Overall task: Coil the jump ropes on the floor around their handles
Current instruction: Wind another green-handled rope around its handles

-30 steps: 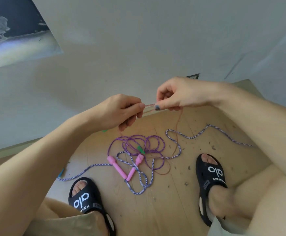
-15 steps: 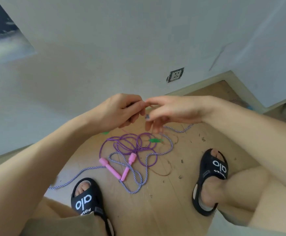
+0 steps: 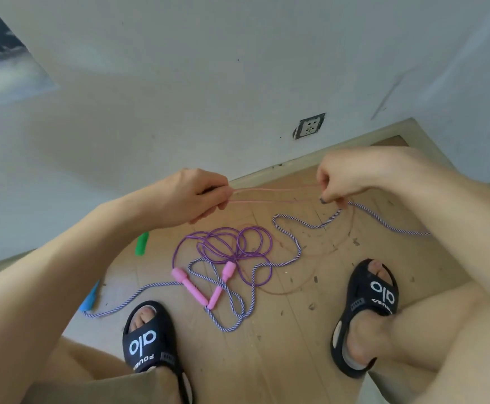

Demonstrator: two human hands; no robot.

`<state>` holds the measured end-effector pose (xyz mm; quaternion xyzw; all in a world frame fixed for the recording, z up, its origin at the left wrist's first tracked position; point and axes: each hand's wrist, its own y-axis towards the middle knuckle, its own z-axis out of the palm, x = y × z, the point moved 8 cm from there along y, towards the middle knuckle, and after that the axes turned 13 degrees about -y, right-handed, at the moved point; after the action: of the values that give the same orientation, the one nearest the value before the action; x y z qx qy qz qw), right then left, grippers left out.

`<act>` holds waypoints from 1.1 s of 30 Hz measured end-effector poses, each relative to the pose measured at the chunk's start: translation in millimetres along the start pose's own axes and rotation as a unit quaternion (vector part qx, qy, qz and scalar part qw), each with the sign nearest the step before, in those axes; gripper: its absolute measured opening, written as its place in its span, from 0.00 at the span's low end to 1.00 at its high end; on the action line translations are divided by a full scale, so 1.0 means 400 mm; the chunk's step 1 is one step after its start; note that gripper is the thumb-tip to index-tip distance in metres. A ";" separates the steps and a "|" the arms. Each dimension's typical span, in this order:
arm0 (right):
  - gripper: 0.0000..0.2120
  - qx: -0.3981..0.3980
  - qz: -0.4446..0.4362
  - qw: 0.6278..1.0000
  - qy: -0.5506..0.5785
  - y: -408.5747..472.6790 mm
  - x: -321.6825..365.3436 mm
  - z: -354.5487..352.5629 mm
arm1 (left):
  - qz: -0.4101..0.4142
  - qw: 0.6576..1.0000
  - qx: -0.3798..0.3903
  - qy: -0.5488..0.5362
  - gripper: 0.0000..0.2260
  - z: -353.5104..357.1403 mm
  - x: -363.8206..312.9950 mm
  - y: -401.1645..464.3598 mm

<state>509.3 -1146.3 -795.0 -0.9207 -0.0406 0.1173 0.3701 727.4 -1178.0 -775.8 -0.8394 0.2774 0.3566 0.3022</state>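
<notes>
Above the floor (image 3: 281,360), the left hand (image 3: 193,196) and right hand (image 3: 351,177) each pinch the thin pink rope (image 3: 276,195), stretched taut between their fingers; purple rope (image 3: 238,246) and striped rope (image 3: 293,243) lie tangled below.

Right hand (image 3: 351,177) moved away from left hand (image 3: 194,196), hands previously touching, thin pink cord (image 3: 273,195) drawn out taut in strands between both grips

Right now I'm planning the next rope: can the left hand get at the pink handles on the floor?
Probably not yet: the left hand is pinching the pink cord. Nothing covers the pink handles.
</notes>
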 end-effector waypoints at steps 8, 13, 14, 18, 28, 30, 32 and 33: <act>0.08 -0.038 -0.260 0.824 0.501 -0.034 0.222 -0.071 | 0.015 0.996 -0.002 -0.088 0.15 0.032 -0.045 0.012; 0.01 -0.066 -0.220 0.885 0.405 -0.023 0.130 -0.078 | -0.002 0.999 0.004 -0.041 0.16 0.019 -0.028 0.012; 0.02 -0.068 -0.202 0.910 0.356 -0.014 0.104 -0.070 | -0.009 0.999 0.008 -0.031 0.16 0.018 -0.019 0.011; 0.03 0.004 -0.110 0.977 0.184 0.024 0.007 0.008 | -0.030 0.999 0.021 -0.011 0.16 0.023 0.004 0.009; 0.18 0.008 -0.256 0.828 0.499 -0.022 0.208 -0.025 | -0.024 0.991 0.032 -0.129 0.15 0.066 -0.031 0.004; 0.13 -0.007 -0.270 0.811 0.519 -0.026 0.221 -0.034 | -0.021 0.988 0.035 -0.147 0.15 0.073 -0.042 0.006; 0.10 -0.026 -0.267 0.810 0.522 -0.026 0.212 -0.038 | -0.024 0.986 0.035 -0.162 0.15 0.072 -0.044 0.009; 0.10 -0.031 -0.264 0.807 0.527 -0.025 0.204 -0.041 | -0.024 0.986 0.034 -0.163 0.15 0.068 -0.043 0.008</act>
<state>592.6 -1136.9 -791.6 -0.8057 -0.0846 -0.4895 0.3225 703.2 -1156.6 -778.8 -0.7657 0.2155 0.4720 0.3801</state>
